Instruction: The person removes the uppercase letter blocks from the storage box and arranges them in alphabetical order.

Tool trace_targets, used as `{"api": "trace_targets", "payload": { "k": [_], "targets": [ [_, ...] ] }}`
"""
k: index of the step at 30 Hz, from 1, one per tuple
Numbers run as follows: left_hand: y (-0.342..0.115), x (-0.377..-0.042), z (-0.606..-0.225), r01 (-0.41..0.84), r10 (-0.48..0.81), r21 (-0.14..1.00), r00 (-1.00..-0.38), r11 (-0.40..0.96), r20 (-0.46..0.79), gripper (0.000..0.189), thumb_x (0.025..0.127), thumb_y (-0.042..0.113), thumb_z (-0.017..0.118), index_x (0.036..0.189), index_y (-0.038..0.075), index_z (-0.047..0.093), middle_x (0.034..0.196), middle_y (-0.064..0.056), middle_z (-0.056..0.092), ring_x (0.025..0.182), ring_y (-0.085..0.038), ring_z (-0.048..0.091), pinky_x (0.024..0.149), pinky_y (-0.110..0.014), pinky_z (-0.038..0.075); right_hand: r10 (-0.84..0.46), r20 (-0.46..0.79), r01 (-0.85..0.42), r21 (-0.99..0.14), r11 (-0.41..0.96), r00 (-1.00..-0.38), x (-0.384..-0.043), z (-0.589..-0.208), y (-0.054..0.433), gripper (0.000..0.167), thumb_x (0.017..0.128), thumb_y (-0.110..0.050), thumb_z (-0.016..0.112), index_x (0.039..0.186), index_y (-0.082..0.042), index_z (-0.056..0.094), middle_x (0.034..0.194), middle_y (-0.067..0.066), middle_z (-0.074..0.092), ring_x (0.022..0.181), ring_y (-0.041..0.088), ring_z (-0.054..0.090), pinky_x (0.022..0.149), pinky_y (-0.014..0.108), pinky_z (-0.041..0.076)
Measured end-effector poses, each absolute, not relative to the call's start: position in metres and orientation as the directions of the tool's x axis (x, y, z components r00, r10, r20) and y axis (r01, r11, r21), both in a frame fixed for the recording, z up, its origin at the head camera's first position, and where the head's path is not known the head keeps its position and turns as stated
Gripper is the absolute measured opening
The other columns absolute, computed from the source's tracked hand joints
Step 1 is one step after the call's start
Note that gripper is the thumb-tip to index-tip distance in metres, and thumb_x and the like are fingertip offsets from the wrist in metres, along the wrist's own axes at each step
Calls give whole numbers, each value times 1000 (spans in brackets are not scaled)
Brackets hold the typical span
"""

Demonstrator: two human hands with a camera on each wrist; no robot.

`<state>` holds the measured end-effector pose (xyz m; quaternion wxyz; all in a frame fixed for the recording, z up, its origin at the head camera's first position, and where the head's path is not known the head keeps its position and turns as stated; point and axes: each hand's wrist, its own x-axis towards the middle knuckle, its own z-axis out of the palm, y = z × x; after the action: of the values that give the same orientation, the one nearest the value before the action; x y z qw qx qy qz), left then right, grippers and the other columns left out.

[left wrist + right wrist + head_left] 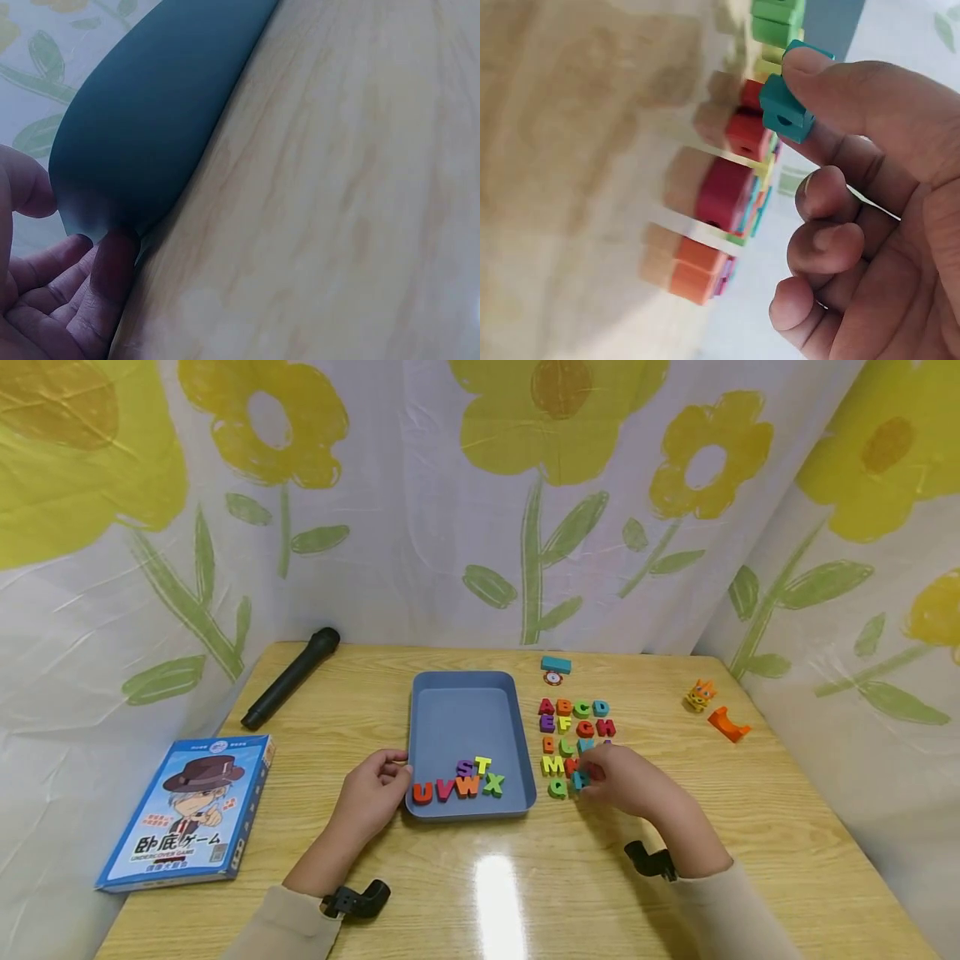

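My left hand is at the near left side of a blue-grey tray. In the left wrist view its thumb and fingers pinch the wall of the tray. Letters S, T, U, V, W and an X lie in the near part of the tray. Right of it, my right hand pinches a teal letter block between thumb and index finger, the other fingers curled. Near these fingertips are a green Q and a yellow M. The hand hides some letters behind it.
Rows of coloured letters, topped by a red A, stand right of the tray. Behind them are a teal block and a round chip. A black microphone, a boxed game, a small figure and an orange piece lie around.
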<state>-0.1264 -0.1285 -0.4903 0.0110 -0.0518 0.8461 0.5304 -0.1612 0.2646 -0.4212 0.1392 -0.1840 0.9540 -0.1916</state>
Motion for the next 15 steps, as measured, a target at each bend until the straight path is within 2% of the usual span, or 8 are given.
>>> {"api": "trace_targets", "payload": {
  "k": [7, 15],
  "targets": [
    [-128, -127, -490, -100, -75, 897, -994, 430, -74, 35, 106, 25, 67, 136, 7, 70, 115, -12, 75, 93, -18, 67, 78, -28, 55, -391, -174, -292, -417, 861, -904, -157, -430, 268, 23, 90, -11, 89, 88, -12, 66, 73, 0, 46, 73, 16, 46, 68, 35, 38],
    [-128, -127, -493, -99, -74, 894, -995, 437, -74, 35, 107, 25, 67, 136, 7, 70, 115, -12, 74, 94, -19, 66, 78, -27, 54, -386, -185, -285, -413, 865, -904, -156, -431, 267, 20, 90, -14, 90, 93, -13, 70, 76, 0, 49, 76, 17, 48, 69, 36, 40]
  ]
}}
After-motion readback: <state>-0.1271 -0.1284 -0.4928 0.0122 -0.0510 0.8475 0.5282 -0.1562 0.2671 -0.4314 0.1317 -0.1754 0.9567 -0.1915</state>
